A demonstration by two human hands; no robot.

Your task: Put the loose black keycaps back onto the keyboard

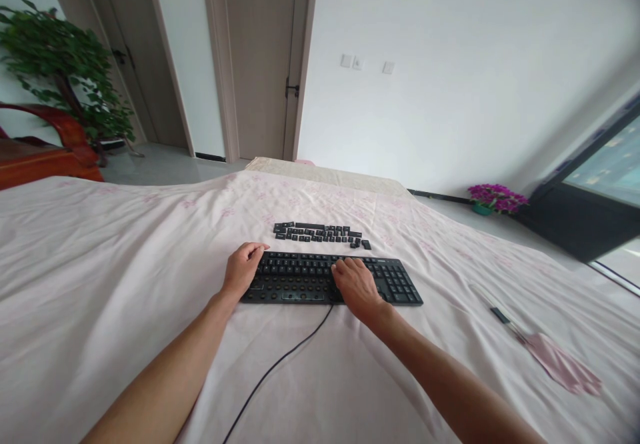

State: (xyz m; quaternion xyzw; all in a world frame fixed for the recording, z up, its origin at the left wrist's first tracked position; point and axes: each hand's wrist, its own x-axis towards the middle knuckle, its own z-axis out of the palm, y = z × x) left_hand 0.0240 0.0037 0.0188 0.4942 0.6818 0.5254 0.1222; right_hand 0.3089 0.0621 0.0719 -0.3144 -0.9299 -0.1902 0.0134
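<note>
A black keyboard (300, 267) lies on the cloth in front of me, its upper rows still carrying keys. Its lower left rows show bare key sockets. My left hand (245, 267) holds the keyboard at its left end, fingers bent and closed against the edge. Over the right middle of the keyboard is my right hand (356, 285), its fingers bent down and drawn together at the keys; whatever is under the fingertips is hidden. Loose black keycaps (320, 233) lie in rows just beyond the keyboard, with several at their right end in a small cluster.
A pink floral cloth (150, 264) covers the surface. The keyboard's cable (280, 361) runs toward me. To the right lie a thin tool with a black grip (500, 315) and a pink cloth piece (563, 363). Doors, a plant (55, 64) and purple flowers (495, 197) stand beyond.
</note>
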